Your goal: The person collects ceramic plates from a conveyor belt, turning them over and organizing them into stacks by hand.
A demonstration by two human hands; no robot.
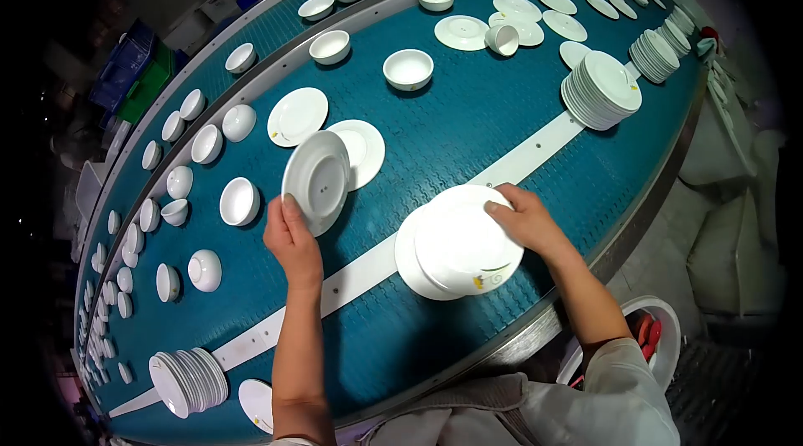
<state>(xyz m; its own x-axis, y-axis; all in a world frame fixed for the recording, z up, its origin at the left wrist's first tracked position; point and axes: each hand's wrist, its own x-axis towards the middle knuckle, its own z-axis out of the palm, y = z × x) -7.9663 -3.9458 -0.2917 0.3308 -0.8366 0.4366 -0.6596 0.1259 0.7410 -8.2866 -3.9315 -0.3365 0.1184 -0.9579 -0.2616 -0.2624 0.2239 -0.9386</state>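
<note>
My left hand (293,241) grips the lower edge of a tilted white plate (318,178), raised above the teal conveyor (368,233), its underside partly showing. Behind it lie two flat plates, one (299,115) further back and one (361,153) partly covered by the raised plate. My right hand (525,216) holds the right rim of a white plate (467,241) with a yellow flower mark, thumb on top. Beneath this plate, other plates stick out at the left.
Stacks of plates stand at the right (600,90) and the lower left (188,381) along a white divider strip (527,153). White bowls (408,69) are scattered over the belt's far side and left. A bucket (665,337) with red items stands on the floor at the right.
</note>
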